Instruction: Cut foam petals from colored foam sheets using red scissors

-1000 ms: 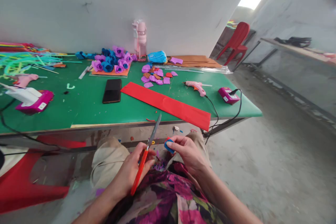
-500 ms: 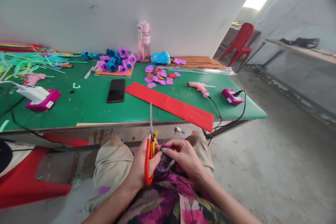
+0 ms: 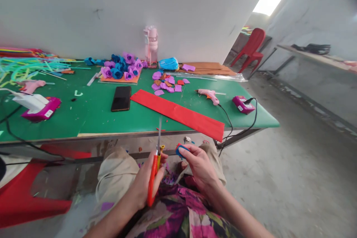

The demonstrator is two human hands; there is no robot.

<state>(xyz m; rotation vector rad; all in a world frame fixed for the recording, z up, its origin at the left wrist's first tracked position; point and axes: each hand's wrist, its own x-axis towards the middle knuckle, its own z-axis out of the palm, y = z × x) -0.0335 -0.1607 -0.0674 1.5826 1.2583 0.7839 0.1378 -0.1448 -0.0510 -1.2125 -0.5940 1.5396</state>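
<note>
Over my lap, my left hand (image 3: 142, 180) is closed around a pair of scissors (image 3: 152, 182) with an orange-red handle. The blades point up and away, towards the table edge. A slim yellow part (image 3: 158, 160) shows between the fingers beside the scissors; whether it belongs to them I cannot tell. Between thumb and fingers, my right hand (image 3: 201, 167) pinches small red and blue paper pieces (image 3: 180, 150), laid one against the other. A folded red paper strip (image 3: 178, 112) lies slantwise on the green table (image 3: 95, 122) beyond both hands.
Purple and blue paper flowers (image 3: 118, 67) and loose petals (image 3: 170, 88) lie towards the back. A phone (image 3: 121, 98), a pink glue gun (image 3: 208, 96) with its cord, a purple power socket (image 3: 243, 105) and a pink bottle (image 3: 151, 46) are also on the table.
My right hand has moved apart from the left, carrying the red and blue pieces up and slightly right. My left hand has shifted slightly left and down with the scissors.
</note>
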